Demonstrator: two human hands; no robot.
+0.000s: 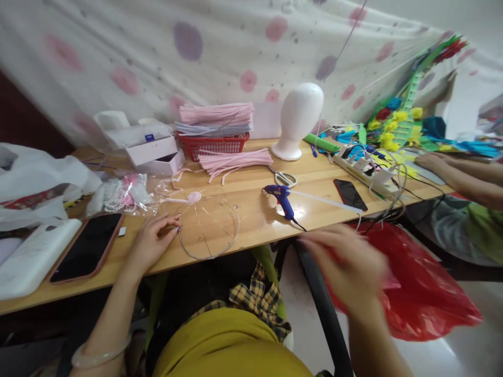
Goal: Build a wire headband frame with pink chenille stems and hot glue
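My left hand pinches the left edge of a thin wire hoop that lies at the table's front. Fine wires or threads cross inside the hoop, and a small pink coiled disc sits at its far rim. Off the table's front edge, to the right, my right hand is blurred by motion; whether anything is in its fingers does not show. Between the hoop and that hand, a blue glue gun rests on its side, a long clear glue stick reaching right from it.
Behind lie pink pipe cleaners, a red basket, scissors and a white foam head. Phones flank the work. A power strip with cables stands right, near another person's hand. A red bag hangs below.
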